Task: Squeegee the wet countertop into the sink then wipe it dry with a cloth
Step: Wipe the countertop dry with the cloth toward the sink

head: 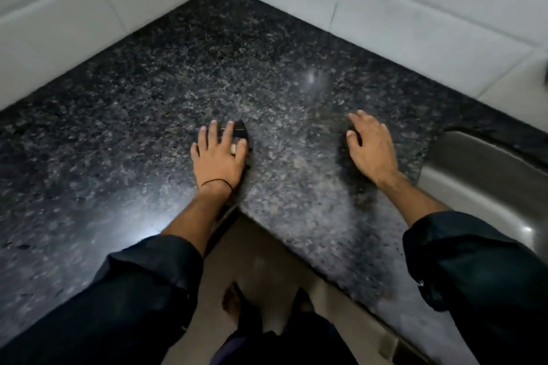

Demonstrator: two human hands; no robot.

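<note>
Surface (184,74): dark speckled granite, glossy.
Left grip (218,154): fingers spread flat, released, dark blurred item beneath.
Right grip (370,148): released, palm down.
Sink (474,175): curved steel, right of right grip.

- Left hand (219,157): palm down, fingers (212,133) spread, pointing forward.
- Right hand (370,148): palm down, fingers (360,121) loosely curved, angled leftward.
</note>
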